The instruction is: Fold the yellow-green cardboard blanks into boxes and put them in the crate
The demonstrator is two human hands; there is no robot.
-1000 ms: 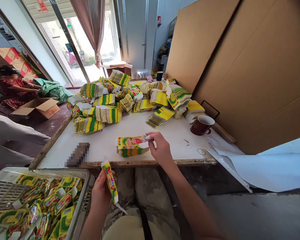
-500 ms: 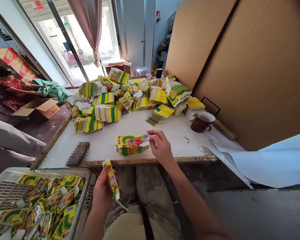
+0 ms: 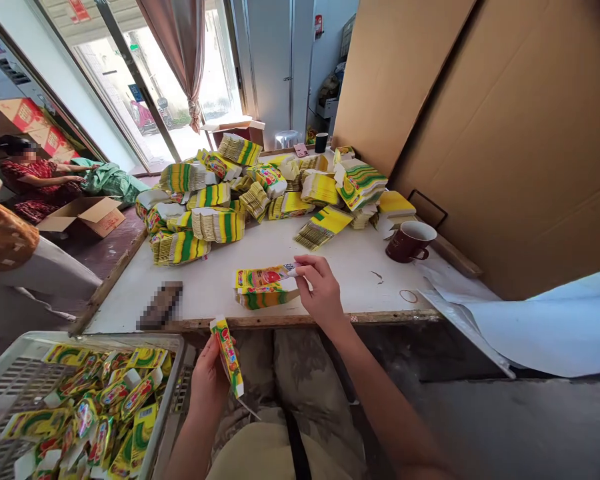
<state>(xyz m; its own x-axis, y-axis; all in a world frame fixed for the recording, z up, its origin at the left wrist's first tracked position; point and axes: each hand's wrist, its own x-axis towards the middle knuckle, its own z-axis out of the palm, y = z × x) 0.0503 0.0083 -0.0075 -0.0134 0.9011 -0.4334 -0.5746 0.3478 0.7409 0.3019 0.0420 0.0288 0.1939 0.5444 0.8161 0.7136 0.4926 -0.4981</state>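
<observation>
In the head view, my left hand grips a narrow yellow carton printed with colourful letters, standing nearly upright with white flaps showing at its ends. My right hand pinches the white end of a small printed tube, pinkish with a red fruit picture. That tube lies over a stack of flat yellow-and-green cartons near the table's front edge; whether it touches the stack I cannot tell.
Bundles of flat cartons heap across the back of the table. A maroon mug stands right, a blurred dark object left. A white basket holds many filled cartons. Two people are at left.
The tube has turned flatter over the carton stack in my right hand. My left hand still holds its carton. The view has shifted slightly, and more of the standing person shows at left.
</observation>
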